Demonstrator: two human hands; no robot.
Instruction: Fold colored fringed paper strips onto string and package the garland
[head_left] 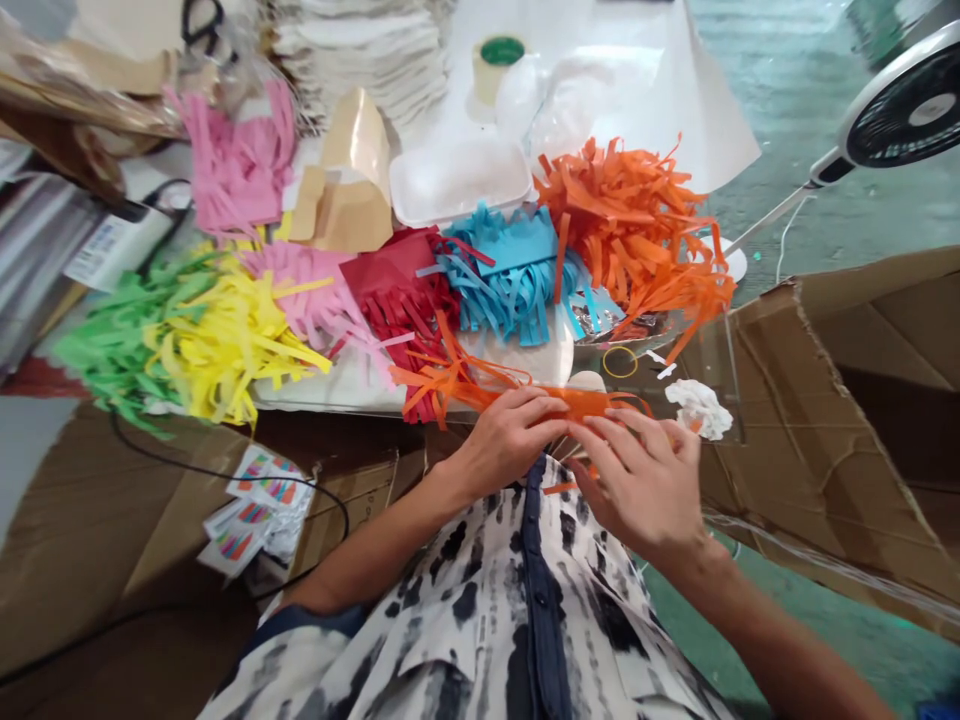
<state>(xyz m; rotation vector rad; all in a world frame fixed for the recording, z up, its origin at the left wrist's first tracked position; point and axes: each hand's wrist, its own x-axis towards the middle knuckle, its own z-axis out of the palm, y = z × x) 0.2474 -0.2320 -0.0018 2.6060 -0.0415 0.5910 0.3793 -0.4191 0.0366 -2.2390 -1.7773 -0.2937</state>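
An orange fringed paper tassel (589, 402) stretches sideways along the table's front edge, close to my body. My left hand (514, 438) grips its middle with bent fingers, and loose strips fan out to the left. The fingers of my right hand (646, 478) are curled over the right part of the same tassel, thumb underneath. Behind it lie a red fringed bundle (401, 275) and a blue one (506, 265). A large heap of orange fringed paper (626, 220) is at the back right.
Yellow (232, 345), green (139, 335) and pink fringes (240, 165) cover the left side. A white tray (461, 180), a tape roll (496, 70) and a yellow rubber band (620, 361) lie around. Crumpled white paper (699, 408), a cardboard box (847, 420) and a fan (911, 100) are at right.
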